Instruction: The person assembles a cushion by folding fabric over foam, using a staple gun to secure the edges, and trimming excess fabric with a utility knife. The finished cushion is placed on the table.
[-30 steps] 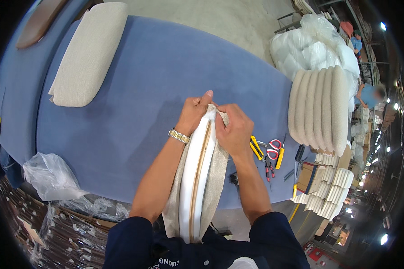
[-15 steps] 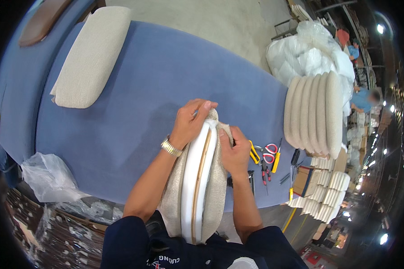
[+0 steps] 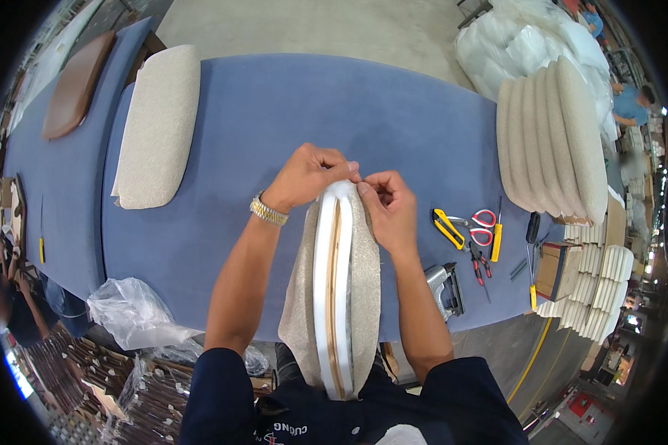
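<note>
A padded panel stands on edge between my forearms, its near end against my body. White foam (image 3: 323, 274) flanks its wooden core (image 3: 332, 311), and a beige fabric cover (image 3: 367, 297) hangs open along both sides. My left hand (image 3: 309, 176), its wrist wearing a metal-band watch (image 3: 269, 211), pinches at the cover's edge over the far end. Close beside it, my right hand (image 3: 390, 209) has thumb and fingers closed on the fabric at the same corner. The fingers partly hide the bit of cloth they grip.
On the blue table (image 3: 274, 96) lie a staple gun (image 3: 445, 291), a yellow cutter (image 3: 448, 228), red-handled scissors (image 3: 482, 227), pliers (image 3: 479, 263) and screwdrivers. Covered cushions (image 3: 549, 141) stand stacked at right. Another beige cushion (image 3: 158, 126) lies left; clear plastic (image 3: 133, 311) hangs near left.
My hands have come closer together at the panel's far end, my right hand's fingers now meeting near my left fingertips. The view has shifted, showing more of the staple gun.
</note>
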### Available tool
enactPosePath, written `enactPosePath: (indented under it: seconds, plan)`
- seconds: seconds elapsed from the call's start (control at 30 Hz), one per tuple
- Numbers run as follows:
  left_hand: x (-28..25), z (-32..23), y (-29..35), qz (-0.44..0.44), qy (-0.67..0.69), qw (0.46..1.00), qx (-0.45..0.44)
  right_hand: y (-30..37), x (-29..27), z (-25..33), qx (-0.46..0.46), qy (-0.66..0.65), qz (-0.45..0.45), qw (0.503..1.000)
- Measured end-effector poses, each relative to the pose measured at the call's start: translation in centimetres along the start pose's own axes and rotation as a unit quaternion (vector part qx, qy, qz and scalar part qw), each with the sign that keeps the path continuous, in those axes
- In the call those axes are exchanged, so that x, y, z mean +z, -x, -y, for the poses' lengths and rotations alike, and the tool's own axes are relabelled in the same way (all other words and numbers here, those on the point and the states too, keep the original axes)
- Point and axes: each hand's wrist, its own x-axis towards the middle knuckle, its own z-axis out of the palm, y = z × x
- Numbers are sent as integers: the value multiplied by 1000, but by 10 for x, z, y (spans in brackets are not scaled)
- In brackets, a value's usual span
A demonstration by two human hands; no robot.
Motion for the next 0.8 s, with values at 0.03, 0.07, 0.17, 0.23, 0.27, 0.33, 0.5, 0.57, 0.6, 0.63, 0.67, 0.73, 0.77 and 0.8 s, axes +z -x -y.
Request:
enactPosePath:
  seconds: [0.03, 0.07, 0.17, 0.23, 0.27, 0.33, 0.5, 0.57, 0.6, 0.63, 0.67, 0.73, 0.77, 0.8]
  plan:
    - [-3, 2, -4, -1, 21, 1000, -18, -1, 0, 12, -33, 39, -14, 999]
    - [-5, 3, -6, 3, 38, 999, -34, 0, -2, 24, -65, 83, -28, 994]
    - [-10, 7, -11, 13, 79, 993, -81, -2, -5, 58, -162, 187, 78, 966]
    - [-11, 10, -14, 17, 93, 990, -109, -9, -3, 56, -190, 232, 112, 947]
    - [-8, 12, -15, 11, 108, 990, -88, -13, -3, 55, -205, 255, 129, 936]
    - [-2, 16, -15, -1, 138, 989, -47, -21, -7, 52, -233, 306, 155, 910]
    - [-5, 19, -18, 28, 121, 991, -43, -46, -9, 55, -321, 351, 182, 860]
    - [-7, 24, -17, 18, 111, 993, -45, -58, -11, 51, -272, 311, 205, 887]
    - [-7, 31, -21, 11, 104, 993, -52, -60, -10, 52, -231, 288, 207, 906]
    - [-5, 37, -22, 5, 99, 993, -59, -61, -9, 53, -190, 265, 209, 922]
    - [-1, 43, -22, -1, 124, 991, -49, -62, -8, 55, -147, 242, 209, 936]
    - [6, 49, -23, -10, 169, 985, -28, -60, -10, 53, -158, 293, 208, 920]
    - [9, 51, -23, -11, 190, 981, -24, -58, -10, 53, -164, 317, 206, 911]
    - [13, 52, -22, -13, 211, 977, -20, -57, -10, 56, -192, 336, 219, 896]
